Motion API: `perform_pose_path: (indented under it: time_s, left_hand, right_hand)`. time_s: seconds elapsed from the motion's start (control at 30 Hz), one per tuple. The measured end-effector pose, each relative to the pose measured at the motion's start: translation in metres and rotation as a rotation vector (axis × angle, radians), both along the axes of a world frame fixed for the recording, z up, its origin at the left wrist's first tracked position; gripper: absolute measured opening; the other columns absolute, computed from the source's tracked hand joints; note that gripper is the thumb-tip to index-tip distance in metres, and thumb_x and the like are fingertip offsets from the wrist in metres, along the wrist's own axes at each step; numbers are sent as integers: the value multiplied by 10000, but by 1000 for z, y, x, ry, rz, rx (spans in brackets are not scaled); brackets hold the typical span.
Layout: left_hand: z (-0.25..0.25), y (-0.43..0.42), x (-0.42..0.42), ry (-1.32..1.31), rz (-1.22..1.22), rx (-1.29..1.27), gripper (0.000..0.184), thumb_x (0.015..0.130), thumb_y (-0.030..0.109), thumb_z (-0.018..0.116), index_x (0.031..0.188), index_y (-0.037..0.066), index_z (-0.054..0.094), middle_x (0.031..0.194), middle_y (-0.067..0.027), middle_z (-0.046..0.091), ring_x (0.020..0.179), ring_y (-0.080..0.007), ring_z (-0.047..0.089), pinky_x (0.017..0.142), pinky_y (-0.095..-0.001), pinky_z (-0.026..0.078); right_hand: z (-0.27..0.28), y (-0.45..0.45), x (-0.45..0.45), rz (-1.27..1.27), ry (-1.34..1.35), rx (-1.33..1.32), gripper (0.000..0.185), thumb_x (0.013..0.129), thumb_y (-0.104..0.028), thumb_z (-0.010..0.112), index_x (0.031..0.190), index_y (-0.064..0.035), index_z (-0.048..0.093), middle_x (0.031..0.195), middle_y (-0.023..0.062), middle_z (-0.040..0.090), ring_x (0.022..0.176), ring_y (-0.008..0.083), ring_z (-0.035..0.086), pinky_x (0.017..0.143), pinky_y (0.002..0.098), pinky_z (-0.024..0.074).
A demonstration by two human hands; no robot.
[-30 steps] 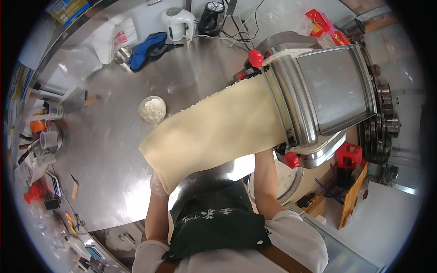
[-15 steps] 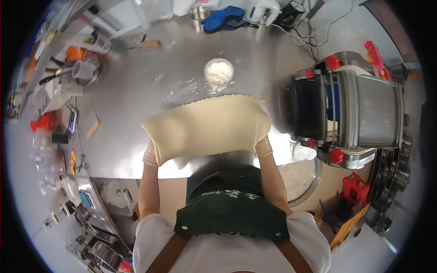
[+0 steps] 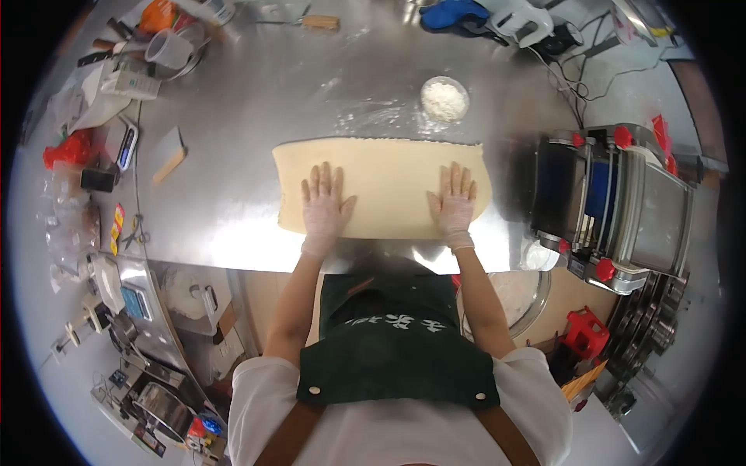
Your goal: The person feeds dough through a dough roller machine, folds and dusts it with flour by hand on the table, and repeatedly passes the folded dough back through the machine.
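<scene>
A wide pale sheet of dough (image 3: 388,190) lies flat on the steel table (image 3: 225,210) in front of me. My left hand (image 3: 325,206), in a clear glove, rests on its left part with the fingers spread. On the right part lies my right hand (image 3: 454,200), gloved too, palm down and fingers apart. Beyond the dough's far edge stands a small bowl of white flour (image 3: 444,99), and flour is dusted on the steel beside it.
A dough sheeter (image 3: 614,206) with red knobs stands at the right. On the left are a scraper (image 3: 171,161), a scale (image 3: 124,146), scissors (image 3: 136,231) and a container of tools (image 3: 167,50). A wooden-handled tool (image 3: 318,22) lies at the back.
The dough sheet, held up by its two ends before, now lies flat on the table. Both hands have let go of the ends and moved on top of it. The view has shifted.
</scene>
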State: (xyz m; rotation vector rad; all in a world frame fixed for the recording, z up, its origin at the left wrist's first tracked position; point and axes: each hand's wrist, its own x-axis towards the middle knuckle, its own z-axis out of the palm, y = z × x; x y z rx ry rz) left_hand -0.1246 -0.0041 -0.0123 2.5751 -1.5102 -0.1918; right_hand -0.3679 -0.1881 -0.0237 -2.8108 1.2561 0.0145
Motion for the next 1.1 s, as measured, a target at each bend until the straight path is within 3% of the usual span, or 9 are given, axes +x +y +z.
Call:
perform_pose_path:
  time_s: [0.2,0.23,0.3,0.47,0.57,0.67,0.83,0.97,1.1]
  left_hand:
    - [30,41,36,619,623,-214,392,840,93,657,1227,39,632,1203,-161,621,1042,-334,605,924,-407,503]
    - [16,60,20,229,878,-518,343,809,98,727,1140,15,682,1087,-157,659,926,-307,645,834,-359,534]
    - [-4,91,24,291,1132,-482,396,775,122,798,1139,8,690,992,-126,676,873,-263,653,811,-342,533]
    - [-9,90,24,645,1260,-437,475,751,182,845,1163,12,682,993,-73,670,871,-188,649,809,-320,534]
    - [-30,95,24,702,1314,-491,417,751,158,840,1108,9,684,980,-63,668,855,-172,638,797,-314,531]
    - [-6,84,12,713,1341,-654,260,791,36,774,1019,4,656,934,-45,651,828,-142,601,773,-289,515]
    - [57,39,-55,304,631,-703,221,753,-96,712,902,41,623,877,-67,655,787,-190,622,720,-301,525]
    - [46,-4,-111,332,247,-589,260,723,4,764,892,149,632,886,-66,666,789,-276,654,672,-360,542]
    - [9,-24,-140,402,137,-539,272,721,61,785,918,158,623,867,-36,647,732,-255,630,622,-373,522]
  right_hand:
    - [-7,-10,17,16,-114,-20,635,889,-372,650,1426,-97,453,1483,120,434,1368,340,398,1108,524,304]
    - [-19,-9,38,65,-231,-7,592,870,-330,683,1378,-88,499,1413,120,503,1315,335,454,1070,512,349]
    - [-23,-3,107,234,-440,92,490,818,-244,744,1249,-70,587,1234,110,616,1195,331,547,981,488,427]
    - [1,42,304,612,-512,292,403,768,-230,773,1123,-81,656,1105,99,663,1104,322,589,911,457,477]
    - [20,56,338,587,-51,347,400,769,-198,768,1127,-64,652,1067,115,655,1076,308,593,917,445,474]
    - [36,45,324,622,-197,528,317,783,-162,750,1075,-74,666,1042,127,641,1059,295,606,921,393,485]
    - [30,17,211,-66,-801,1252,154,867,-129,664,1016,-89,667,1047,49,643,1007,177,606,909,330,482]
    - [-25,-20,124,-675,-1179,1948,392,942,-110,621,1313,-28,523,1174,64,631,1073,141,587,935,283,466]
    - [-3,-17,105,-533,-1017,1348,399,905,-46,659,1281,-1,532,1164,77,642,1046,121,598,916,265,478]
